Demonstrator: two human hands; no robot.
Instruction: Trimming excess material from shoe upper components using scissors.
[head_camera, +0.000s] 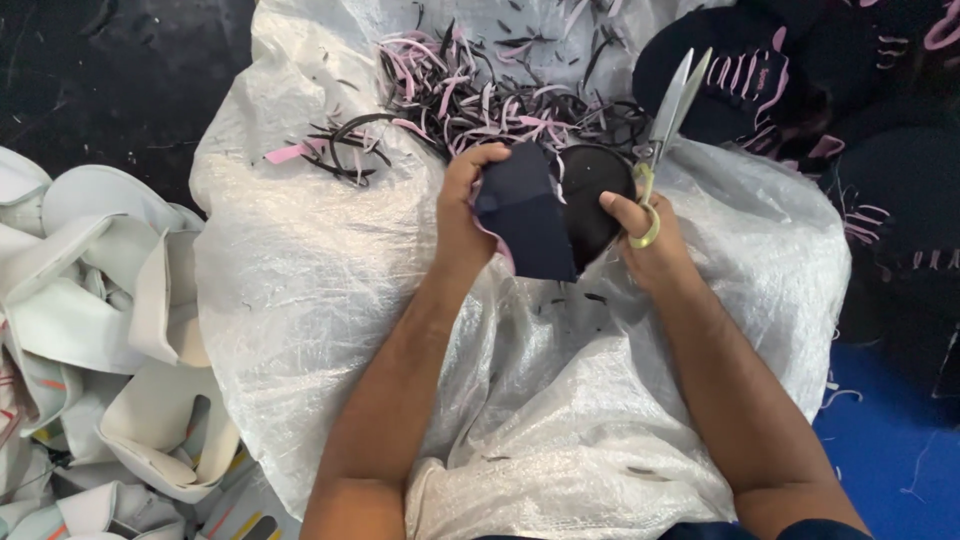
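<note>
My left hand (462, 215) has its fingers clamped on a dark navy shoe-upper piece (530, 220), held over the white woven sack (330, 290) spread across my lap. My right hand (648, 245) steadies the piece's black rounded end, its fingers curled through the yellow handle of the scissors (672, 115), blades pointing up. Pink and black trimmings (480, 90) lie beyond; white uppers (110, 330) are piled at left.

Dark navy fabric piece (530, 220) folded, yellow-handled scissors (668, 120) blades upward

Shoe workshop, stacked uppers (120, 330), trimmed scraps (480, 90)
</note>
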